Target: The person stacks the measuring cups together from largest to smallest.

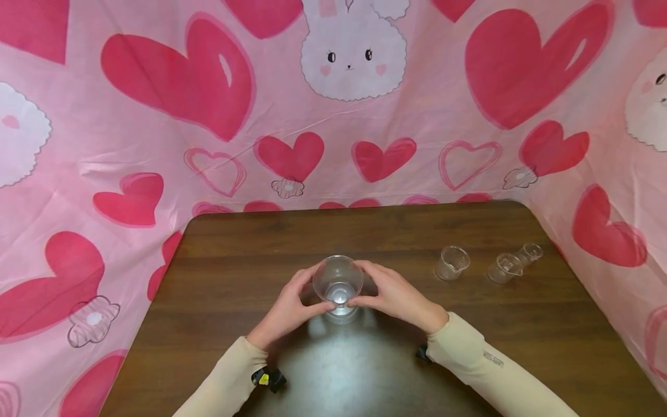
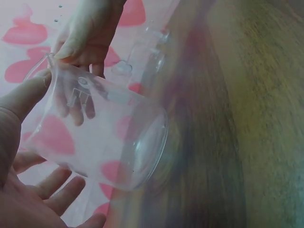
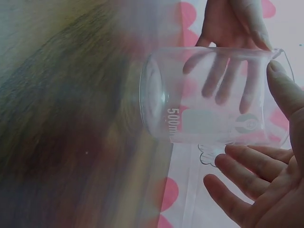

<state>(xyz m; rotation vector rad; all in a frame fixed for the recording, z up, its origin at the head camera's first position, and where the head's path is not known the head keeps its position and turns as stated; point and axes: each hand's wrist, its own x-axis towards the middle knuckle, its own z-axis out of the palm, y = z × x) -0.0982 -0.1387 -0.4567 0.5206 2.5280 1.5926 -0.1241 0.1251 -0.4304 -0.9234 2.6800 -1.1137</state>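
A clear glass beaker stands upright between both hands at the middle of the table, its mouth facing up. My left hand holds it from the left, thumb at the rim near the spout and fingers along the side. From the other side my right hand grips it in the same way, the two thumbs close together. In the right wrist view, "500ml" is printed on the beaker, and the left fingers show through the glass. Its base is right at the tabletop.
To the right on the brown wooden table stand three smaller glass beakers: one nearer, another further right, and the smallest close behind it. A pink cloth with hearts and rabbits hangs around the table's back and sides.
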